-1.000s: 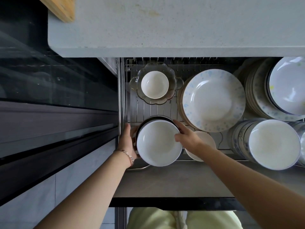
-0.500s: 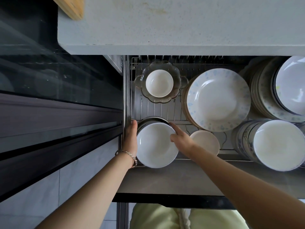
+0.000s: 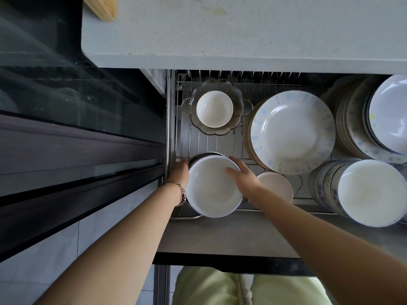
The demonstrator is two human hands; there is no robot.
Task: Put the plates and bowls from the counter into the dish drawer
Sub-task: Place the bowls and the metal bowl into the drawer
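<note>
Open dish drawer (image 3: 174, 119) below counter (image 3: 242, 29). Left hand (image 3: 180, 172), right hand (image 3: 242, 179) both clasp white bowl stack (image 3: 212, 188) at 7 o'clock corner of rack. Step: seating stack. Next: let go w/o tipping.

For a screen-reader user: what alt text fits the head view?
Seen from above, both hands, left and right, grip a white bowl at the front left of an open dish drawer. Around it sit a small bowl in a glass dish and plate stacks.
</note>
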